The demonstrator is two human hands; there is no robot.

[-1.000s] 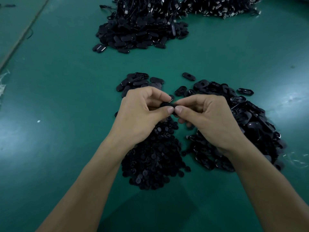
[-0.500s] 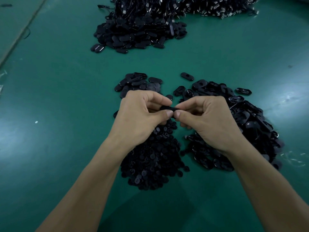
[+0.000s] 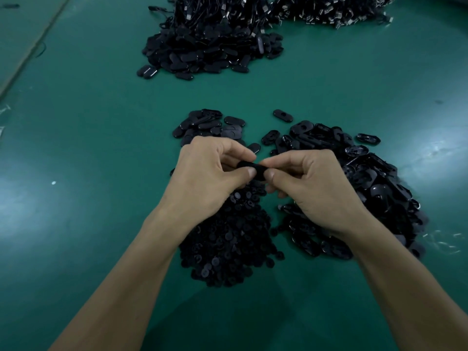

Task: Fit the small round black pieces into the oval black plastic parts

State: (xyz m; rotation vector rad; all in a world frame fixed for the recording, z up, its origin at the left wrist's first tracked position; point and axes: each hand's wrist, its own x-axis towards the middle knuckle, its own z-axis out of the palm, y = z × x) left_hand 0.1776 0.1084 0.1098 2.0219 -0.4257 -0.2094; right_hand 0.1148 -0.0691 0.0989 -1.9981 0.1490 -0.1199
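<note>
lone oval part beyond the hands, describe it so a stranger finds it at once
Start at the big heap of oval shells by the right hand. Just past its far edge, one oval part lies alone on green mat, touching nothing.

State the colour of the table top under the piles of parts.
Dark green, plain, with pale glare patches; the table top shows best in the head view.

Green mat (image 3: 101, 148) covers the table. Far edge: heap of black cables (image 3: 329, 8) w/ metal plugs. Pale strip (image 3: 33, 49) runs diagonally top L. White speck (image 3: 53, 183) mid L; clear plastic scraps (image 3: 443, 241) at R.
</note>
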